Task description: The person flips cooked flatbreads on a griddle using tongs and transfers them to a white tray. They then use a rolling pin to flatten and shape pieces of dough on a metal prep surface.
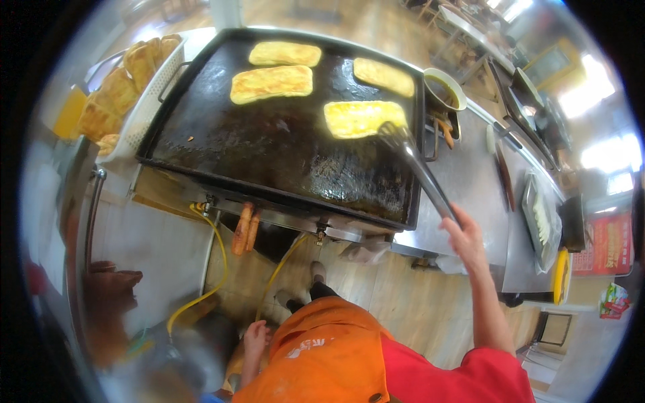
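My right hand (pixel 464 236) grips metal tongs (pixel 428 174). The head of the tongs touches the front right corner of a shiny, yellow rectangular flatbread (pixel 360 119) on a black griddle (pixel 242 143). Two browner flatbreads lie towards the back left of the plate, the nearer flatbread (pixel 272 83) and the farther flatbread (pixel 285 54). A paler flatbread (pixel 384 76) sits near the back right corner. Low at my side, before the orange apron (pixel 322 352), hangs my left hand (pixel 257 334), its fingers loosely curled and nothing visible in it.
Browned flatbreads (pixel 108 103) fill a white plastic basket (pixel 151 90) left of the griddle. A bowl of brown liquid (pixel 443 92) and a wooden-handled tool (pixel 445 132) stand at its right. A steel counter (pixel 463 186) extends rightward. Yellow gas hoses (pixel 221 262) hang below the griddle's front.
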